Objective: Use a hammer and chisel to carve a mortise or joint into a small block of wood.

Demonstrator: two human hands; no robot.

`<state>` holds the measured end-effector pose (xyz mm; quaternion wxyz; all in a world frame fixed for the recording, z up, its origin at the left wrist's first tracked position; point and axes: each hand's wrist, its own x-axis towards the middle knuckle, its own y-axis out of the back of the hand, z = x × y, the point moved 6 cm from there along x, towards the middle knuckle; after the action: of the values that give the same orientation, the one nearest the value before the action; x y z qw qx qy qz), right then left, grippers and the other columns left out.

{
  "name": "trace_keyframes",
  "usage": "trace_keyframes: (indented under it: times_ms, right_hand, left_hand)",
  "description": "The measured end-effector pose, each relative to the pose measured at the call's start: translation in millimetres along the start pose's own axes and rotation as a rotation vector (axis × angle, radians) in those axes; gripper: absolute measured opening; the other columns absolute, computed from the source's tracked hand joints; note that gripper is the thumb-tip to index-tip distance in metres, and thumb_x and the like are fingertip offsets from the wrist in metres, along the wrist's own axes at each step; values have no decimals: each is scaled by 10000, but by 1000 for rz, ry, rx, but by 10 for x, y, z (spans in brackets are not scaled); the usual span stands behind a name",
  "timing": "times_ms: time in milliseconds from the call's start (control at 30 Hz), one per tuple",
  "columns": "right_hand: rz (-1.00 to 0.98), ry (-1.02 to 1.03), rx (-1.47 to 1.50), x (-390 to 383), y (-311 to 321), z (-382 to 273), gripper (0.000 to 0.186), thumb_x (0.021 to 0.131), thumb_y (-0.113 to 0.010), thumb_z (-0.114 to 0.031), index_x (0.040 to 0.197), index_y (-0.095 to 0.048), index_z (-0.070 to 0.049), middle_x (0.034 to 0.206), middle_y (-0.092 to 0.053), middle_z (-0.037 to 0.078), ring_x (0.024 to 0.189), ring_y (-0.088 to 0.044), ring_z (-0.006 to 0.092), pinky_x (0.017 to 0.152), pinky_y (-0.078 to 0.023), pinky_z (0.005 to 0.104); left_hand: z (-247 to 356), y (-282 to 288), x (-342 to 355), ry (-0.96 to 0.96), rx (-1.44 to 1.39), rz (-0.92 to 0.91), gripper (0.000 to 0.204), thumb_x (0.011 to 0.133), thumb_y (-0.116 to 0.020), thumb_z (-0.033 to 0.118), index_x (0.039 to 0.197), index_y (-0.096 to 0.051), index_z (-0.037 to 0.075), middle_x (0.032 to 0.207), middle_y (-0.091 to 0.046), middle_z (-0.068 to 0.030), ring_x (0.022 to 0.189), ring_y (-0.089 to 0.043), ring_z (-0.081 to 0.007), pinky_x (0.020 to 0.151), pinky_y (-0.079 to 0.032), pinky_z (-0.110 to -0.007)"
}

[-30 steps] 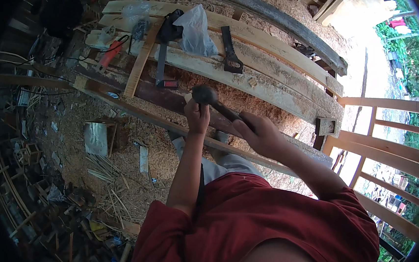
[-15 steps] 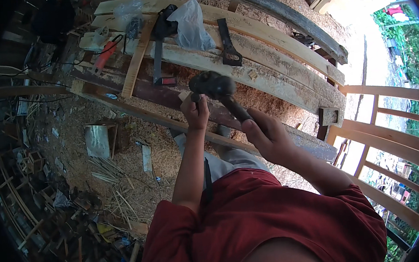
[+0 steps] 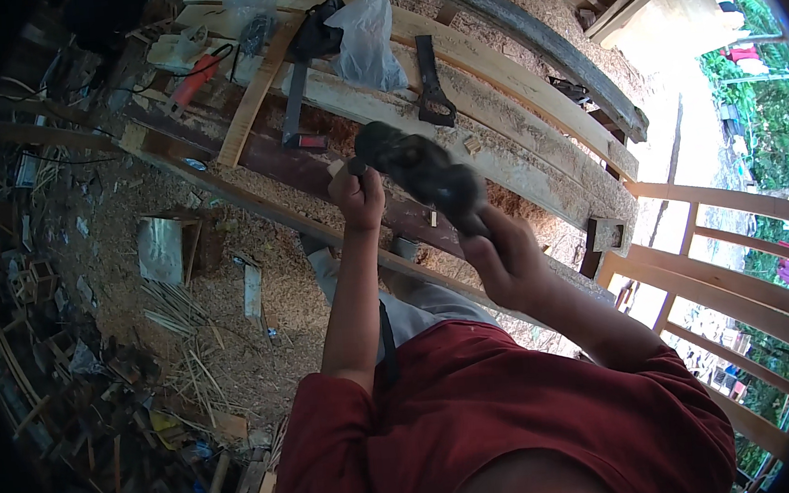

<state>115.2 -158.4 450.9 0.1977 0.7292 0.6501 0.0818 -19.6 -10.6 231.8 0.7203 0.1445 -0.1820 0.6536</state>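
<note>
My left hand (image 3: 359,198) grips an upright tool with a round dark end (image 3: 358,166), probably a chisel, over the dark reddish plank (image 3: 265,130); a pale wood bit (image 3: 335,168) shows beside it. My right hand (image 3: 504,258) is closed on a hammer (image 3: 421,170), whose blurred dark head hangs above and right of my left hand. Behind them on the pale boards lie a black handsaw-like tool (image 3: 430,81), a metal square (image 3: 300,107), a clear plastic bag (image 3: 364,40) and an orange power tool (image 3: 192,84) with a cord.
A long weathered beam (image 3: 526,37) runs behind the boards. A slatted wooden frame (image 3: 731,285) stands at the right. Scrap wood (image 3: 42,358) and a metal-faced box (image 3: 158,248) lie on the shaving-strewn ground at left. A small wooden block (image 3: 605,235) sits on the boards' right end.
The hammer head has swung from close above my left hand to a raised, blurred position nearer the camera and to the right. My right hand has moved slightly right and down in the picture.
</note>
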Motion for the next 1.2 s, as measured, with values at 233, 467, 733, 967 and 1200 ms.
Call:
trace_keyframes:
  times_ms: [233, 467, 733, 967, 1200]
  right_hand:
    - [-69, -190, -33, 73, -52, 136, 355, 1078, -590, -364, 1029, -636, -15, 682, -600, 175, 586, -615, 291, 593, -468, 429]
    - [-87, -244, -128, 210, -48, 209, 383, 1077, -587, -385, 1015, -638, -11, 710, -629, 170, 629, -641, 297, 618, -485, 427]
    - [-101, -199, -243, 91, -38, 311, 364, 1071, -588, -375, 1027, -626, -15, 690, -624, 193, 639, -669, 360, 609, -489, 443]
    - [-104, -84, -100, -79, 7, 227, 328, 1074, -586, -343, 1074, -610, -15, 644, -553, 136, 559, -560, 275, 575, -450, 410]
    - [91, -466, 451, -304, -19, 832, 401, 1138, -486, -391, 953, -595, -52, 760, -534, -34, 631, -473, 55, 570, -409, 270]
  left_hand:
    - [259, -92, 75, -233, 244, -15, 136, 1008, -647, 145, 910, -670, 54, 769, -669, -135, 642, -660, -336, 559, -483, -427]
    - [261, -105, 31, -166, 206, -66, 89, 995, -661, 101, 945, -692, 34, 800, -687, -119, 686, -677, -308, 631, -512, -399]
    - [275, -203, 22, -213, 105, -81, 80, 970, -717, 109, 969, -711, 30, 847, -711, -97, 737, -672, -284, 752, -548, -399]
    - [-124, -9, -94, 76, 45, -118, 208, 1045, -644, 218, 924, -680, 54, 834, -682, -66, 751, -639, -203, 740, -508, -381]
    - [-160, 220, 40, 328, -330, -43, 344, 1102, -586, 299, 846, -505, 83, 707, -471, 27, 648, -394, -68, 589, -339, -293]
